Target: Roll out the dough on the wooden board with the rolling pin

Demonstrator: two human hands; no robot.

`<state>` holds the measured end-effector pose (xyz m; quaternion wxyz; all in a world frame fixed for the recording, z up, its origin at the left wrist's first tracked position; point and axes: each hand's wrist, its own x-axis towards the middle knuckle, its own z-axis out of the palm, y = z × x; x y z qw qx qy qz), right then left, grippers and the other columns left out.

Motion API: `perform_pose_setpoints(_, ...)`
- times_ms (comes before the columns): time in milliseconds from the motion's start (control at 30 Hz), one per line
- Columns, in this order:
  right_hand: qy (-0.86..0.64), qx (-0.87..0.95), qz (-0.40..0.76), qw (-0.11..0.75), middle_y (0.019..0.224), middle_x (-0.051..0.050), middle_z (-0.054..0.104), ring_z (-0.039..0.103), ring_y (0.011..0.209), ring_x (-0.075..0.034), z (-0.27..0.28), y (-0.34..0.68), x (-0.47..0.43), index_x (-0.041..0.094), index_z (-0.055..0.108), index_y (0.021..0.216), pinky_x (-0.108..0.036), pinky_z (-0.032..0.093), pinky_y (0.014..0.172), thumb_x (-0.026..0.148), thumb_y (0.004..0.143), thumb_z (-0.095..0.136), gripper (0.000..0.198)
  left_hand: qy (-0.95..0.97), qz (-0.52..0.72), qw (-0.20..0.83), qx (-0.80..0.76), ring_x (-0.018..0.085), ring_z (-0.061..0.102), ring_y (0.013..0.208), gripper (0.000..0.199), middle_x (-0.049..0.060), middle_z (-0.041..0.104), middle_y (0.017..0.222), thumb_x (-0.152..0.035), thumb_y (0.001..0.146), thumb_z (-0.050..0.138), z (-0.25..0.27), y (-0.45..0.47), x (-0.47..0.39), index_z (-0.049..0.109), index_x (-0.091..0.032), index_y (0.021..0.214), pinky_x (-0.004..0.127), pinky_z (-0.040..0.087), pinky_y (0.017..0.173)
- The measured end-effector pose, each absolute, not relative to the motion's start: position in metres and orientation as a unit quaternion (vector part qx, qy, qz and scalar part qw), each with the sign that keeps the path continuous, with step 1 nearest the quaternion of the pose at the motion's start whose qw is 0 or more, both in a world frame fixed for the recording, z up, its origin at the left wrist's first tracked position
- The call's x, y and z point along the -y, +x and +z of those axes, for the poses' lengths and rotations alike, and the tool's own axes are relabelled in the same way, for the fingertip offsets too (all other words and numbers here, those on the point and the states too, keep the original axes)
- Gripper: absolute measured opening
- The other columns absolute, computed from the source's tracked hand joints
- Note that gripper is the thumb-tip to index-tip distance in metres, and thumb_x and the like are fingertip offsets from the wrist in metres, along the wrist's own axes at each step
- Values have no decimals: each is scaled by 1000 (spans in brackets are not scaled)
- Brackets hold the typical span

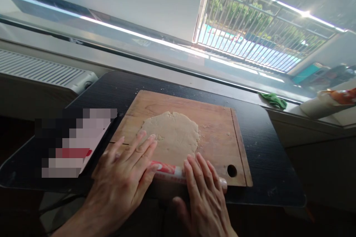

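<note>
A flat, round sheet of pale dough [172,135] lies on a wooden cutting board [219,133]. At the board's near edge a cylindrical bottle with a red and white label [168,170] lies on its side, used like a roller. My left hand [125,177] presses flat on its left part, fingers spread and reaching the dough's edge. My right hand [204,189] presses flat on its right part, with the bottle's end [223,184] poking out beyond my fingers. The bottle's middle is all that shows between my hands.
The board rests on a black table [264,148]. A blurred-out flat object [75,142] lies to the left of the board. Behind run a window sill with a green cloth [274,100], a wrapped roll [328,102] at the right, and a radiator [41,72] at the left.
</note>
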<state>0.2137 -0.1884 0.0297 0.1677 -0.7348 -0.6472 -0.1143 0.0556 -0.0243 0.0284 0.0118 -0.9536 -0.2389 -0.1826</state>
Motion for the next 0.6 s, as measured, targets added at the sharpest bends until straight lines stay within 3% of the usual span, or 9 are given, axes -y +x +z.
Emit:
perform_pose_setpoints(167,-761,622,-90,159,148,-9,40,25,142,-29,35,237,158,15,46,137,-46,29,113,44,94,46,52,-939,-187,6,289,31,31,140,47,9,50,141,-34,91,37,35,88,5,56,-14,129,58,16,115)
perform_pose_setpoints(300,-803,570,-83,157,149,-13,38,23,143,-30,43,262,123,13,46,137,-49,33,110,45,95,41,52,-930,-199,6,309,32,31,140,49,13,52,140,-34,92,34,44,126,-18,56,-11,129,59,17,114)
perform_pose_setpoints(600,-751,635,-83,161,145,-9,45,29,141,-28,36,224,177,15,45,138,-45,34,110,46,92,48,56,-944,-180,-17,278,33,31,140,49,9,48,143,-38,89,41,35,77,19,55,-16,131,57,15,116)
